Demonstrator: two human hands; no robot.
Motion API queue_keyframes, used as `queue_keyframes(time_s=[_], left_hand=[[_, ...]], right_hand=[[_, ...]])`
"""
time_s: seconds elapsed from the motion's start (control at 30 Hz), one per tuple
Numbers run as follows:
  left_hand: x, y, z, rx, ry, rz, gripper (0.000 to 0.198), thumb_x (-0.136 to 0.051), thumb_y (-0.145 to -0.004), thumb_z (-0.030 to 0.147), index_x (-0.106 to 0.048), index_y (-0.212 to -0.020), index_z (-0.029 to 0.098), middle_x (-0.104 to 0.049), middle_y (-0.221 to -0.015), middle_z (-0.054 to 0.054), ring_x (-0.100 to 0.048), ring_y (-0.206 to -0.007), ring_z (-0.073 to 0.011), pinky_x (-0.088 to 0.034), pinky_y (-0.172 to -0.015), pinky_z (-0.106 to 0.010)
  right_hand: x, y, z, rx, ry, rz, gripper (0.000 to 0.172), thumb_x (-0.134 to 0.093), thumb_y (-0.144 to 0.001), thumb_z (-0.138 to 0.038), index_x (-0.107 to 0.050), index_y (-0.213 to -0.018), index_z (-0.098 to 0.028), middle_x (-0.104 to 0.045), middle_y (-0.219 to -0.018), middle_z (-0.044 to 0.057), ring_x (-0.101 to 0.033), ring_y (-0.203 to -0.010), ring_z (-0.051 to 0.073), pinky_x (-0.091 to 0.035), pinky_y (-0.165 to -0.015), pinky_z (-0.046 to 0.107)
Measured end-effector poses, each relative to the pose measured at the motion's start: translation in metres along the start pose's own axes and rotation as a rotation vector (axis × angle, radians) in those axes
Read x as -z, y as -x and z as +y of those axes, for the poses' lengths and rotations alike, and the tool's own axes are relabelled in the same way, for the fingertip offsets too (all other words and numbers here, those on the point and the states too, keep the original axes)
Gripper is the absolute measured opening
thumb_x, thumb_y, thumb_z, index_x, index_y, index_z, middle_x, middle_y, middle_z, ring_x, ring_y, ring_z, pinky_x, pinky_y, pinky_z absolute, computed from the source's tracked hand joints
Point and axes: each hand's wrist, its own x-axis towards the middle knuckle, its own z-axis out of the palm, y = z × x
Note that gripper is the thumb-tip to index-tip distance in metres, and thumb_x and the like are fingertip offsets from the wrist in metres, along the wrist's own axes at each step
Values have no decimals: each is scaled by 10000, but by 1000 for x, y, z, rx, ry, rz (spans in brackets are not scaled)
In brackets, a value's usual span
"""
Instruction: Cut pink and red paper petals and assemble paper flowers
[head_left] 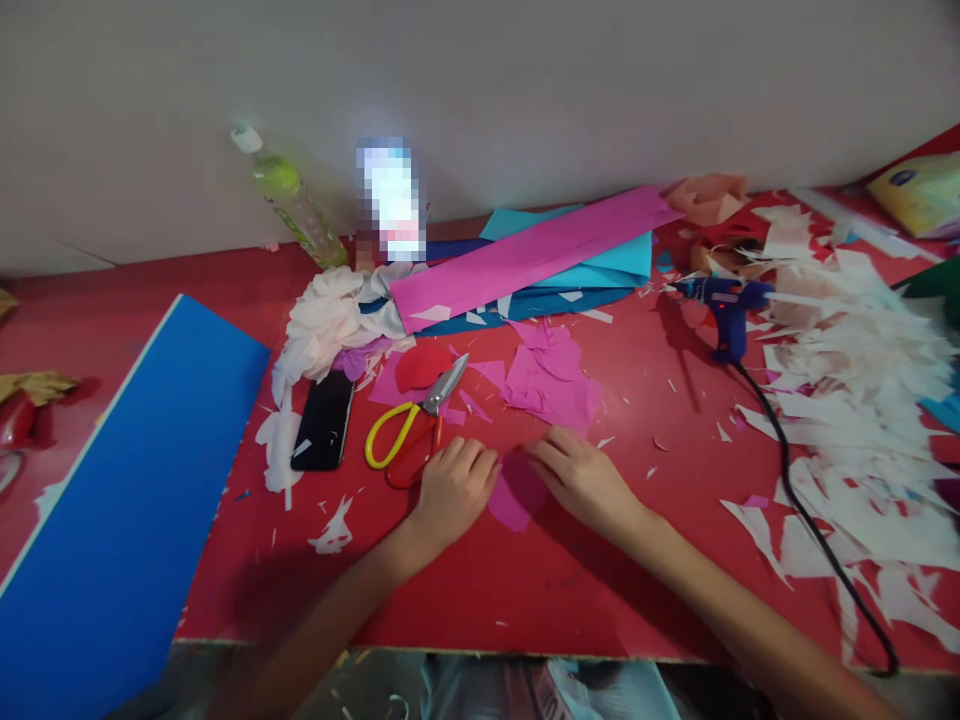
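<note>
Low in the middle, the left hand (452, 487), fingers curled, and the right hand (583, 478), fingers flat, are pressing pink paper (514, 497).

The only camera, worn on the head, is looking forward and down across the red table (637, 350) toward the pale wall (525, 80) behind it. It is sitting close above the near edge, framing the left hand (452, 490) and right hand (583, 480) just below centre.
</note>
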Motion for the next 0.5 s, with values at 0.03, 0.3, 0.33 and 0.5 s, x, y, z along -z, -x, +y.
queue_keyframes(time_s=[0.03,0.3,0.33,0.5], left_hand=[[-1,-2,0,0,-1,1,136,-477,-892,240,-577,-824,179,-575,-738,-22,-490,-720,-157,-358,-615,-298],[-8,-6,-2,-42,-41,-54,135,-492,-874,222,-560,-762,188,-564,-734,-25,-470,-711,-167,-344,-608,-305],[-8,-6,-3,-50,-37,-59,142,-492,-874,219,-555,-752,187,-561,-728,-23,-467,-709,-166,-339,-608,-306],[-7,-7,-7,-108,-12,-71,127,-503,-867,192,-545,-748,183,-550,-716,-15,-446,-703,-167,-313,-616,-316]], right_hand=[[-3,-2,1,60,-25,34,255,-376,-930,-194,-621,-875,-152,-568,-745,66,-515,-677,160,-372,-612,261],[-21,-14,4,149,-135,58,274,-408,-927,-204,-630,-781,-141,-522,-725,59,-428,-671,158,-340,-614,275],[-23,-14,4,154,-137,59,280,-406,-929,-209,-629,-773,-142,-519,-722,58,-418,-667,158,-334,-615,277],[-26,-14,7,150,-144,58,265,-403,-935,-222,-625,-811,-151,-527,-747,55,-411,-689,160,-315,-637,280]])
